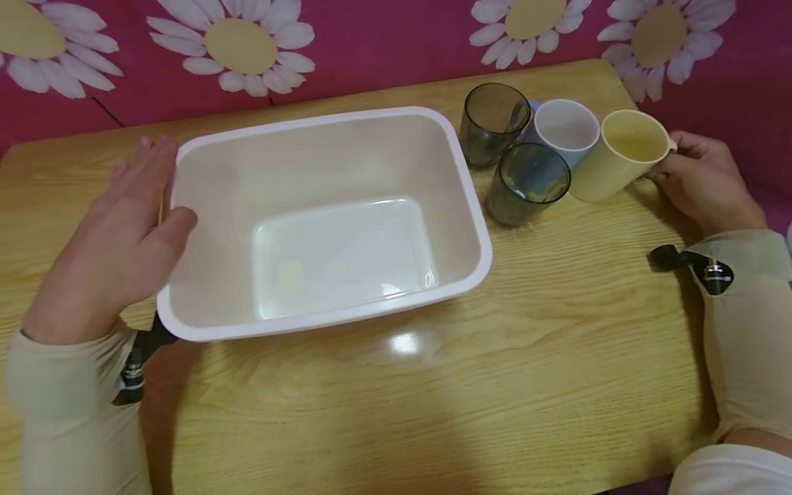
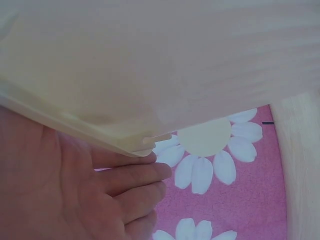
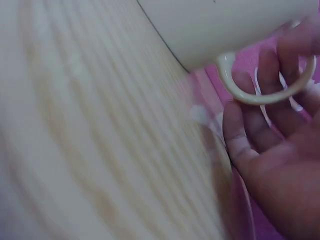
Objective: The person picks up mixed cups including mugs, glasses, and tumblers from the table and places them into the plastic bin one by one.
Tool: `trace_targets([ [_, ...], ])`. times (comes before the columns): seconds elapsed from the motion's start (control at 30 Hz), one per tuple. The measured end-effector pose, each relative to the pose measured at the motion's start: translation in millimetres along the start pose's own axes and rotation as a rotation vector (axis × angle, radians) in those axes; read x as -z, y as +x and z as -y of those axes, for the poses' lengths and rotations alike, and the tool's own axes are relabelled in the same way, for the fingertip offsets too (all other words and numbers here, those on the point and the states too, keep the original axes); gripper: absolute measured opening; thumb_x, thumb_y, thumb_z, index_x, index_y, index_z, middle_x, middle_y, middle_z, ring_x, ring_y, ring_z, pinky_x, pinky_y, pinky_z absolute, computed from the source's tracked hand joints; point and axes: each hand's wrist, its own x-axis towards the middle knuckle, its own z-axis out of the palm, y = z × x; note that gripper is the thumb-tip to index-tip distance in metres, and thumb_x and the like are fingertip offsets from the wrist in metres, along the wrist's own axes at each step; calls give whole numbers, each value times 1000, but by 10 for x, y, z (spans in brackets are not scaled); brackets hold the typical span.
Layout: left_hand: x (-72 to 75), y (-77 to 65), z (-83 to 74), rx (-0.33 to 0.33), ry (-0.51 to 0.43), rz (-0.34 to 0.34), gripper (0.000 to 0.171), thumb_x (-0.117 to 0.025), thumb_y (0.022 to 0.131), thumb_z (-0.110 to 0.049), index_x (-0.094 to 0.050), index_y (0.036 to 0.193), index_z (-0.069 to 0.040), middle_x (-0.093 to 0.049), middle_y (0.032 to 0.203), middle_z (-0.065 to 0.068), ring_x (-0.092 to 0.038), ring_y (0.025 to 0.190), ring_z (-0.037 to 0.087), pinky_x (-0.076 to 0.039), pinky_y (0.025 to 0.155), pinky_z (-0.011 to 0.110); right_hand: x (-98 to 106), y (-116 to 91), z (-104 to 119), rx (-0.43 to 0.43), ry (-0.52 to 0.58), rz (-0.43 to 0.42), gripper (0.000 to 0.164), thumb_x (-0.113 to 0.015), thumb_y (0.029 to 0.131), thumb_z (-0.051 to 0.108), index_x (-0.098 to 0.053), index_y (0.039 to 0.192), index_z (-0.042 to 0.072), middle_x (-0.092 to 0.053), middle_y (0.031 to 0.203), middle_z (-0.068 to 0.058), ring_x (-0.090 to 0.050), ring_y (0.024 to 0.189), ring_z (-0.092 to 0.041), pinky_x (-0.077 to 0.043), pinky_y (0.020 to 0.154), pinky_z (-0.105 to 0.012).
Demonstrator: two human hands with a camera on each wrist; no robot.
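Note:
In the head view a large white plastic basin [image 1: 322, 328] stands on the wooden table, with nothing inside. My left hand [image 1: 114, 237] rests at its left rim, thumb over the rim and straight fingers along the outside; the left wrist view shows those fingers [image 2: 135, 180] beside the basin wall, the thumb hidden. At the right, my right hand [image 1: 711, 175] holds the handle of a pale yellow mug [image 1: 603, 168] between thumb and fingers. Close up, the handle loop [image 3: 265, 98] crosses in front of the fingers. The mug stands upright on the table.
Left of the yellow mug are a pale blue-white mug [image 1: 566, 127] and two dark clear tumblers, one behind [image 1: 476, 141] and one in front [image 1: 513, 196], close together by the basin's right side. The wooden table [image 1: 433, 405] meets a pink flowered backdrop [image 1: 383, 41] behind.

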Motion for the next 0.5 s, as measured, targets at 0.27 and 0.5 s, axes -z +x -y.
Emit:
trace_targets([
  [0.27, -12, 15, -3, 0, 1, 1, 71, -32, 103, -23, -6, 166, -5, 1, 175, 10, 9, 164, 29, 10, 136, 46, -33, 70, -10, 39, 265, 77, 57, -17, 103, -4, -60, 67, -14, -58, 63, -13, -44, 60, -24, -27, 61, -33],
  [0.5, -18, 16, -2, -4, -3, -5, 71, -32, 103, -22, -6, 166, -5, 2, 175, 11, 9, 164, 30, 10, 136, 45, -56, 46, -27, 94, 294, 78, 63, -13, 101, -9, -63, 65, -19, -63, 56, -16, -52, 53, -26, -45, 53, -31],
])
